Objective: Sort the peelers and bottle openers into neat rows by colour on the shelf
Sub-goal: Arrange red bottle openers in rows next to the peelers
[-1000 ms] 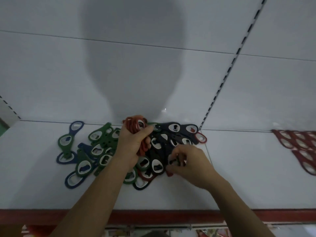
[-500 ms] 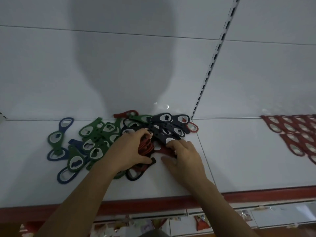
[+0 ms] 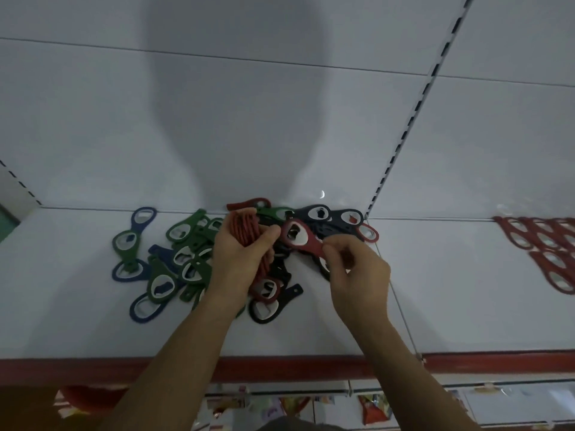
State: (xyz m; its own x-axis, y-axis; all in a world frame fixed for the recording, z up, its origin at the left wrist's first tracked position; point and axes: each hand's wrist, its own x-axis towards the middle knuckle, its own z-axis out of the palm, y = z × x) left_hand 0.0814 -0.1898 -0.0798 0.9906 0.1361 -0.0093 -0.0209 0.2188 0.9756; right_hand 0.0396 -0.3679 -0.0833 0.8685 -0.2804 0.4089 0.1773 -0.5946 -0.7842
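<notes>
At centre frame, over the white shelf (image 3: 466,290): left hand (image 3: 241,259) clenched round a stack of red openers (image 3: 245,227); right hand (image 3: 357,272) pinching a single red opener (image 3: 306,241) by its handle, above the mixed pile (image 3: 186,231) of green, blue and black ones. At right edge, row of red openers (image 3: 544,247) lying flat.

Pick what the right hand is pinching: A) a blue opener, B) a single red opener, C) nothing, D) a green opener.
B: the right hand pinches the handle of one red opener, beside the red stack gripped in the left hand.
</notes>
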